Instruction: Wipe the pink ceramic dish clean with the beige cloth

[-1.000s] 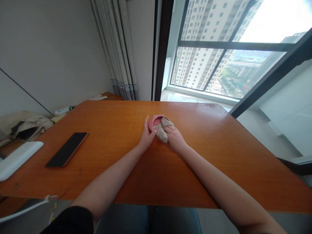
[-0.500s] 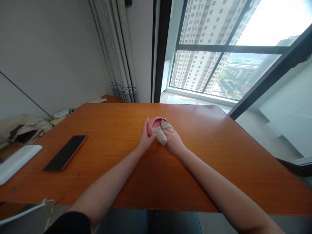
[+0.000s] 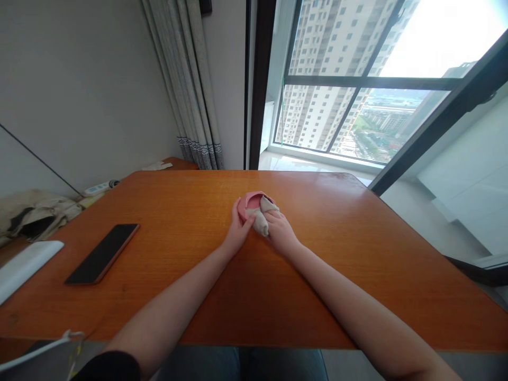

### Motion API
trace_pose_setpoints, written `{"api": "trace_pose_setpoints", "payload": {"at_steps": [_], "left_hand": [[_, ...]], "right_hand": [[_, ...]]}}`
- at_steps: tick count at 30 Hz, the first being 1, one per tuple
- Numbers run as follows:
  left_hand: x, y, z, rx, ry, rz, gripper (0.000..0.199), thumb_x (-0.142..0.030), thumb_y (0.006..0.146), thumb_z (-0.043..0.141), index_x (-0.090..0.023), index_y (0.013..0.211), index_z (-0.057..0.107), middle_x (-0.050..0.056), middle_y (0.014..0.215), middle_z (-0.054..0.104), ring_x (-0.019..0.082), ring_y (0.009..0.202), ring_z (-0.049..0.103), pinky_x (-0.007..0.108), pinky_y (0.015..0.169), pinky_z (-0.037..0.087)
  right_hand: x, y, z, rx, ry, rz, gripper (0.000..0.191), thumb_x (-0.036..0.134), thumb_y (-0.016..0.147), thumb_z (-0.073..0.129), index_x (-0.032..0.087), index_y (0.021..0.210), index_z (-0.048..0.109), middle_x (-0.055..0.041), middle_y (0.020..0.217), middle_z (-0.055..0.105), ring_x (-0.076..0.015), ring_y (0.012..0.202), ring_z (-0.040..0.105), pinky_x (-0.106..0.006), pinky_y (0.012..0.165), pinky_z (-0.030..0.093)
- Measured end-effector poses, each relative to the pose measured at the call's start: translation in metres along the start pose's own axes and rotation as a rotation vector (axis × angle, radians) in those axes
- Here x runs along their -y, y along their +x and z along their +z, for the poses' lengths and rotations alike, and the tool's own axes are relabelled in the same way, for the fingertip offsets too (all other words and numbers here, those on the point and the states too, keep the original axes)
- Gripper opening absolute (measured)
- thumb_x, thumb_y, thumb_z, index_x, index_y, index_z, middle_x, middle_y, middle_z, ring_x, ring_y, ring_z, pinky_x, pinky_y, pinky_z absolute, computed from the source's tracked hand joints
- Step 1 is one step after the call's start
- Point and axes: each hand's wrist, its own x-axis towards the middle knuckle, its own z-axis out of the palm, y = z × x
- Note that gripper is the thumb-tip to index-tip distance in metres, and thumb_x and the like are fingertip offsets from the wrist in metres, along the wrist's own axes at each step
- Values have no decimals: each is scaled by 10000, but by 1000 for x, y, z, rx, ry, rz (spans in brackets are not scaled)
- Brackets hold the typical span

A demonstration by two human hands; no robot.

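A rounded pink object [image 3: 243, 203] with a hollow in its near side sits over the middle of the wooden table. My left hand [image 3: 237, 230] is wrapped round its left side, the thumb at the front. Pressed against the hollow and hanging below it is a light grey cloth [image 3: 260, 223]. My right hand [image 3: 281, 231] grips this cloth at the right of the pink object, its fingers closed and partly hidden in the folds.
A dark phone-like slab [image 3: 103, 254] lies at the left of the table [image 3: 182, 206], with a white object [image 3: 29, 267] beyond it at the left edge. Crumpled fabric [image 3: 39, 214] and a power strip [image 3: 99, 188] are further back.
The view has shifted slightly, so the table and window appear a little lower and to the left. Both hands keep their hold on the pink object and the cloth.
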Motion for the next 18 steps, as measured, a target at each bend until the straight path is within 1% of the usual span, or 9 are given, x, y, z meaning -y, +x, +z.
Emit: {"api": "trace_pose_setpoints", "payload": {"at_steps": [3, 6, 8, 9, 11, 13, 14, 16, 18], "left_hand": [[-2, 4, -10, -26, 91, 52, 676, -471, 789, 579, -210, 1349, 303, 116, 1459, 318, 240, 1353, 296, 389, 1121, 224], [-6, 7, -20, -11, 141, 110, 715, -459, 761, 618, -209, 1358, 314, 122, 1378, 426, 272, 1265, 416, 423, 1067, 313], [-7, 6, -21, 11, 117, 94, 759, -483, 763, 604, -202, 1384, 270, 131, 1265, 521, 277, 1145, 520, 438, 989, 395], [-7, 4, -19, 12, 92, 79, 772, -500, 771, 586, -195, 1393, 245, 134, 1238, 536, 274, 1113, 539, 433, 962, 417], [-6, 2, -15, -18, 68, 58, 772, -511, 774, 573, -191, 1389, 233, 140, 1291, 491, 268, 1159, 507, 410, 977, 408], [-4, 2, -12, -58, 90, 59, 722, -485, 760, 599, -195, 1348, 295, 126, 1358, 427, 257, 1236, 438, 385, 1031, 357], [-3, 2, -12, -73, 110, 64, 673, -466, 755, 610, -198, 1312, 345, 114, 1354, 431, 252, 1244, 427, 381, 1047, 337], [-1, 6, -15, -92, 126, 56, 531, -444, 767, 590, -197, 1214, 447, 92, 1270, 509, 245, 1199, 466, 395, 1047, 332], [0, 12, -20, -84, 84, 15, 438, -443, 767, 576, -187, 1117, 516, 81, 1160, 582, 247, 1120, 523, 410, 1008, 370]], "right_hand": [[-4, 2, -6, 21, 32, -70, 165, 193, 867, 508, 204, 916, 665, -59, 929, 643, -194, 942, 522, -317, 806, 403], [-7, 3, -10, 53, 7, -107, 204, 211, 889, 494, 222, 1029, 643, -65, 1057, 637, -202, 1038, 505, -333, 853, 396], [-5, 2, -9, 65, -13, -80, 194, 214, 884, 504, 215, 1009, 653, -72, 1013, 644, -206, 1006, 514, -335, 841, 401], [-4, 2, -7, 63, -19, -58, 182, 204, 875, 513, 208, 979, 662, -75, 973, 646, -207, 975, 520, -334, 826, 405], [-1, 0, -2, 45, -21, -16, 167, 177, 851, 529, 200, 930, 674, -76, 920, 641, -209, 935, 520, -330, 802, 408], [2, -1, 1, 25, -16, -7, 173, 161, 839, 528, 198, 920, 675, -76, 911, 632, -209, 927, 511, -329, 799, 402], [3, -1, 1, 21, -15, -16, 176, 158, 838, 522, 198, 915, 675, -74, 902, 628, -207, 922, 507, -327, 796, 397], [5, 0, -1, 32, -21, -57, 173, 154, 837, 510, 198, 872, 674, -64, 851, 618, -197, 882, 501, -317, 771, 388], [3, 2, -6, 64, -26, -104, 170, 154, 839, 501, 196, 822, 664, -51, 800, 606, -186, 837, 494, -306, 745, 381]]}}
